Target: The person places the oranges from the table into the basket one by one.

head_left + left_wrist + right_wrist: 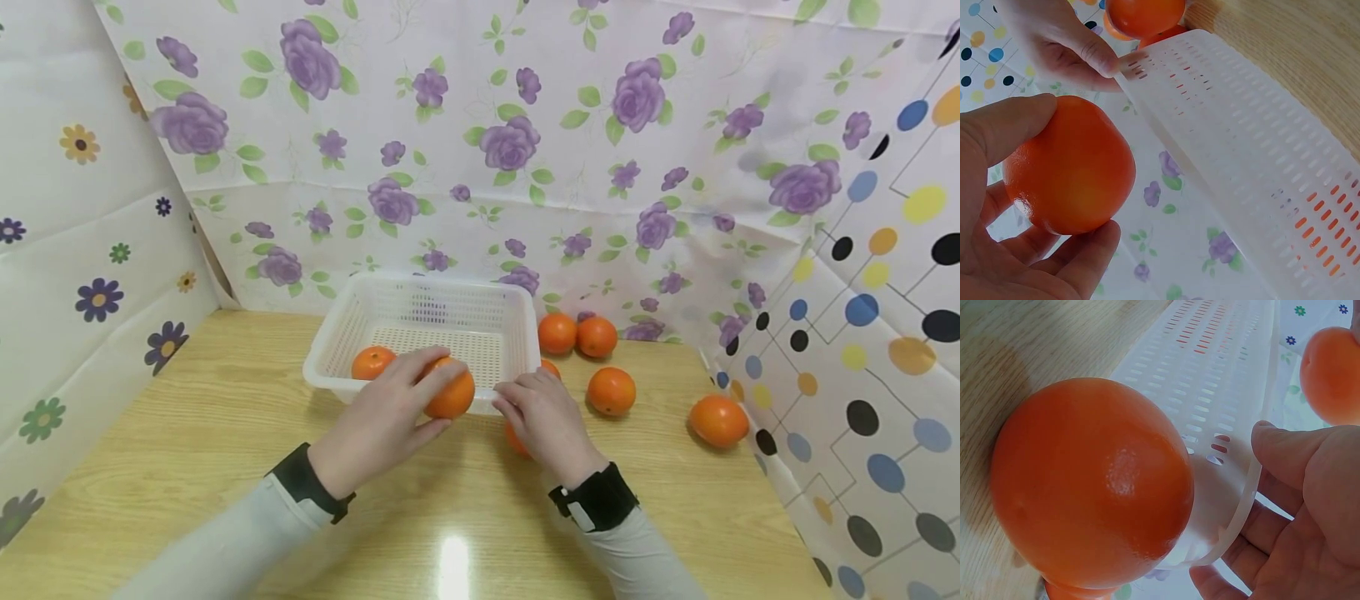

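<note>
My left hand (pixel 378 425) grips an orange (pixel 453 393) above the near side of a white plastic basket (pixel 327 333). In the left wrist view the thumb and fingers wrap round this orange (pixel 1075 169). Inside the basket, at its left, lies another orange (pixel 371 362). My right hand (pixel 553 425) holds the basket's near right corner, and in the right wrist view the thumb (pixel 1282 450) presses on the rim with the fingers on its other side. Partly hidden by this hand, an orange (pixel 514 439) sits close to the basket.
Right of the basket, several oranges stand on the wooden table (pixel 465 508), among them a back pair (pixel 596 337) and a single one (pixel 611 392). Farther right, one orange (pixel 718 421) lies near the dotted cloth (pixel 862 358). A flowered cloth (pixel 450 142) hangs behind the basket.
</note>
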A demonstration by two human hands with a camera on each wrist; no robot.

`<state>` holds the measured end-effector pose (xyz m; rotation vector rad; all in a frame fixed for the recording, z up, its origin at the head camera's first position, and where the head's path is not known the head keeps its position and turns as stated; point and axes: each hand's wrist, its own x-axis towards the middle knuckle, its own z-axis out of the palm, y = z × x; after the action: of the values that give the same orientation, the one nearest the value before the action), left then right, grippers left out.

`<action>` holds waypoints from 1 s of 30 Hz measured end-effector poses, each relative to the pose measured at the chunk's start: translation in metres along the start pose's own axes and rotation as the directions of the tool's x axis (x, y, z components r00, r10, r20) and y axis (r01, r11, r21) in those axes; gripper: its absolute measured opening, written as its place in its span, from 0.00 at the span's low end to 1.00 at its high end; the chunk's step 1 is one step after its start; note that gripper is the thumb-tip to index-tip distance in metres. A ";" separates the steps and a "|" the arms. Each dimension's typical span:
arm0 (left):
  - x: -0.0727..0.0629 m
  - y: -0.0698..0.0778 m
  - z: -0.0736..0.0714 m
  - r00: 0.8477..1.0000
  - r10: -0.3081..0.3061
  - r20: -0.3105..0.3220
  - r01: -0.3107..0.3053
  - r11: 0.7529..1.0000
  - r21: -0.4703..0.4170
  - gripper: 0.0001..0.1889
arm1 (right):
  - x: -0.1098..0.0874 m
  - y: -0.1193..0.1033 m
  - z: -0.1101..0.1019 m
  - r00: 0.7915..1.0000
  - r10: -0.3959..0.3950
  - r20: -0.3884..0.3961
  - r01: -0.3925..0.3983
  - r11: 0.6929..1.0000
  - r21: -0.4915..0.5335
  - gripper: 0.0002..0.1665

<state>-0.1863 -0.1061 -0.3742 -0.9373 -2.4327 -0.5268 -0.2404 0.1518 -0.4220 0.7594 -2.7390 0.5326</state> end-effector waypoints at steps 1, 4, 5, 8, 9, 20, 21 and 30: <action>0.000 0.000 0.000 1.000 -0.001 0.000 0.001 1.000 0.003 0.40 | 0.000 0.000 0.000 1.000 0.001 0.002 -0.001 1.000 0.000 0.13; 0.001 -0.001 -0.002 1.000 0.000 -0.002 0.000 1.000 0.010 0.40 | 0.000 0.000 0.000 1.000 -0.001 0.000 0.001 1.000 0.003 0.13; 0.001 -0.001 -0.002 1.000 0.003 -0.007 -0.003 1.000 0.012 0.40 | 0.000 0.000 0.000 1.000 -0.001 0.001 0.001 1.000 0.002 0.13; 0.001 -0.002 -0.003 1.000 0.010 -0.022 -0.010 1.000 0.014 0.40 | 0.000 0.000 0.000 1.000 -0.002 -0.001 0.002 1.000 -0.005 0.13; 0.001 -0.003 -0.003 0.999 0.014 -0.029 -0.014 1.000 0.015 0.40 | 0.000 0.000 -0.001 1.000 -0.003 -0.001 0.003 1.000 -0.008 0.14; 0.002 -0.007 -0.002 0.999 0.010 -0.039 -0.009 1.000 0.018 0.40 | -0.001 -0.001 -0.001 1.000 -0.005 -0.003 0.004 1.000 -0.018 0.14; 0.003 -0.007 -0.003 0.999 0.006 -0.036 -0.005 1.000 0.018 0.40 | -0.001 -0.001 -0.001 1.000 -0.004 -0.001 0.004 1.000 -0.019 0.15; 0.002 -0.011 -0.002 0.999 -0.008 -0.031 0.008 1.000 0.014 0.41 | -0.001 -0.001 -0.001 1.000 0.011 0.019 -0.010 1.000 -0.026 0.16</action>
<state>-0.1946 -0.1130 -0.3735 -0.9071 -2.4100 -0.5226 -0.2387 0.1517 -0.4212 0.7481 -2.7635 0.4929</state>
